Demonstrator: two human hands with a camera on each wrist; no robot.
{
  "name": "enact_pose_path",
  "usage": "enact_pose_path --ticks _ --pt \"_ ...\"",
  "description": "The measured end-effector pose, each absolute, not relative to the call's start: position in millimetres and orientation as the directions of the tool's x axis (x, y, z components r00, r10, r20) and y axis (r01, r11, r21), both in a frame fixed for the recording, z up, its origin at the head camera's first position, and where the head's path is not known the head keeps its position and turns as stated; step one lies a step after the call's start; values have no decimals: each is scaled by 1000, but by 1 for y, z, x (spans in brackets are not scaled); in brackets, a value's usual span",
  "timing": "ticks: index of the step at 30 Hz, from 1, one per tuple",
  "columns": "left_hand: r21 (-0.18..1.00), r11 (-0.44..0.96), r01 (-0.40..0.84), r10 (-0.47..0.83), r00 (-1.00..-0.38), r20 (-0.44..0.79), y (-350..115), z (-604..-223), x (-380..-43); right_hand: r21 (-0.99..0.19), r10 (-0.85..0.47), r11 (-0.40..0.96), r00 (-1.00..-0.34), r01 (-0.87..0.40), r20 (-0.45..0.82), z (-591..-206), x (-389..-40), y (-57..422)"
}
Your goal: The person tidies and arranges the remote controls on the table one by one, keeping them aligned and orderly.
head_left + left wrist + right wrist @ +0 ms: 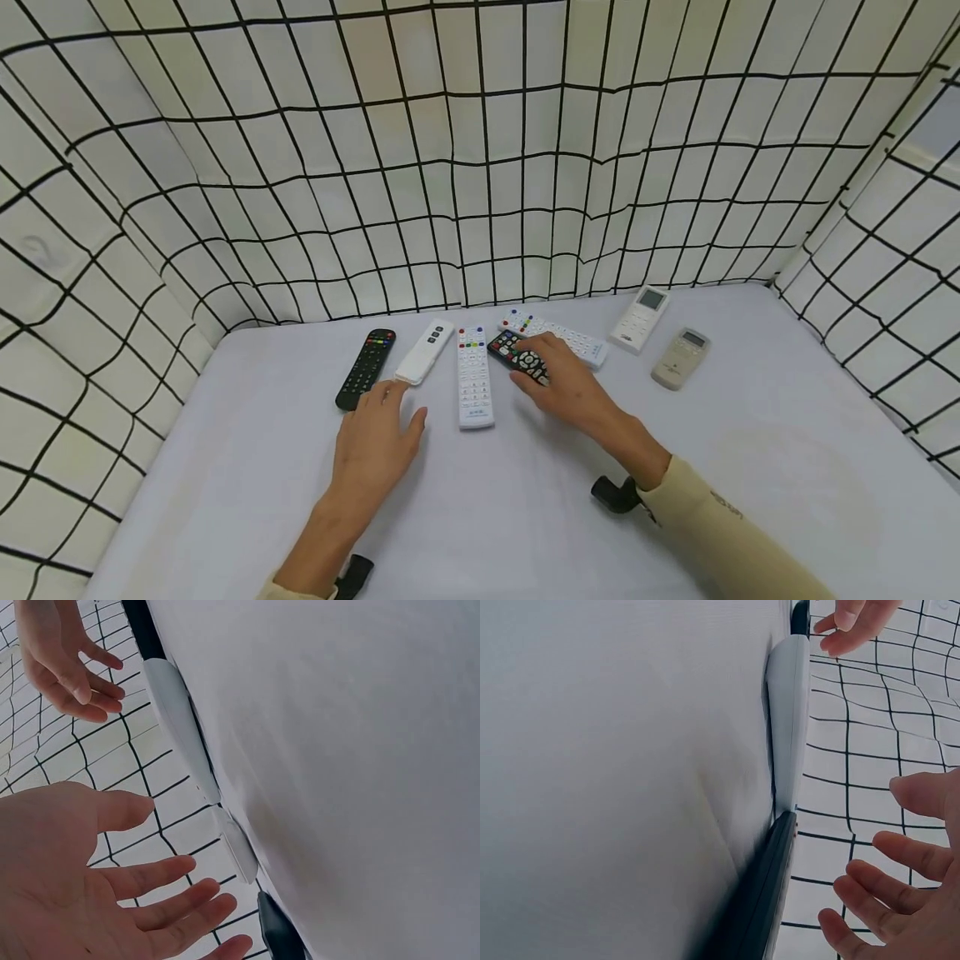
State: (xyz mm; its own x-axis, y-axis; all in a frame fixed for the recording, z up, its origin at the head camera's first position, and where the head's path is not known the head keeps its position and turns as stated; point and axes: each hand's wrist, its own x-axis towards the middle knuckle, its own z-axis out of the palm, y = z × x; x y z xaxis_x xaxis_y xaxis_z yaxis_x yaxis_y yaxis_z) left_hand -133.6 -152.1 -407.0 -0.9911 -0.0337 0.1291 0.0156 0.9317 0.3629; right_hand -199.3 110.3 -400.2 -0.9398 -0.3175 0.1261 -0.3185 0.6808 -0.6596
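Note:
My left hand [375,442] hovers with spread, relaxed fingers by the near ends of a black remote control [365,371] and a small white remote control [425,352]. Above a second black remote control [510,348] with colored buttons is my right hand [570,392], which partly hides it in the head view. In the right wrist view, the fingers of that hand [900,892] are loosely bent and apart from the dark remote control [769,885]. Between the hands lies a long white remote control [474,379].
Another white remote control [573,337] lies behind the right hand. Farther right are a white remote control with a screen [640,319] and a beige one [680,358]. A black grid net over white cloth [510,192] rises behind the white tabletop [480,517].

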Motion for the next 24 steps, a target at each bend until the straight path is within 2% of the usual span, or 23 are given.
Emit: enact_pose_path --ticks 6,15,24 --pt "374 927 -10 -66 -988 138 -164 -403 -128 -658 -358 663 -923 -357 141 -398 -203 97" --pt "383 924 -2 -78 -980 183 -171 -404 -127 -692 -352 634 -925 -346 140 -395 -206 89" --pt "385 921 -58 -114 -986 124 -179 -404 -118 -708 -357 613 -922 -350 146 -397 -205 82"
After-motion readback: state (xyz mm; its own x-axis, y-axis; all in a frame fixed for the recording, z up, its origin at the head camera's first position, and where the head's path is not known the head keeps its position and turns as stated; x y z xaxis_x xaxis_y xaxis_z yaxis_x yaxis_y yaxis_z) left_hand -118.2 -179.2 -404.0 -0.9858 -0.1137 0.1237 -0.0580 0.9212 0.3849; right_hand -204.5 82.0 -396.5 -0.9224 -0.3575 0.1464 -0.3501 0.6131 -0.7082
